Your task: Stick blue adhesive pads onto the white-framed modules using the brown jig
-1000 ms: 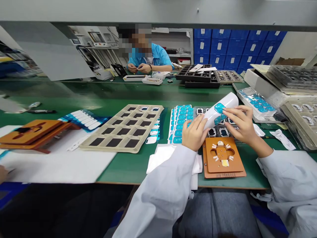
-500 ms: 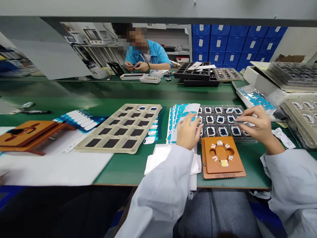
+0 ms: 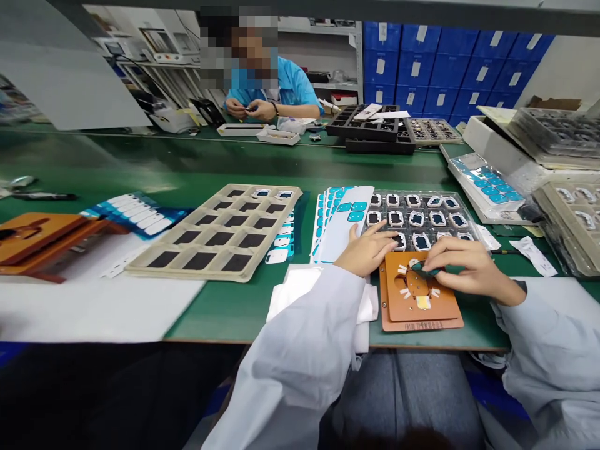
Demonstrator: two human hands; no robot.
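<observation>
My right hand (image 3: 473,270) pinches a small dark teal-edged flat piece (image 3: 423,269) above the orange fixture block (image 3: 422,322). The fixture has a cut-out recess with white tabs and a yellow pad around it. My left hand (image 3: 366,252) has its fingers spread and holds nothing. Its fingertips reach over the near left corner of the clear tray (image 3: 462,200), where several white-framed dark parts sit. Left of that hand lie sheets of teal stickers (image 3: 345,219). A folded white cloth (image 3: 291,294) is under my left forearm.
A beige compartment tray (image 3: 187,274) stands left of centre. Another orange fixture (image 3: 40,240) and a blue sticker sheet (image 3: 135,215) lie farther left. Boxes and trays (image 3: 569,234) crowd the right side. Across the bench sits a co-worker (image 3: 300,90) near black trays (image 3: 379,144).
My right hand has moved from the clear tray down and left to the fixture, still pinching the piece. My left hand has come off the sticker sheets, rightward and slightly down.
</observation>
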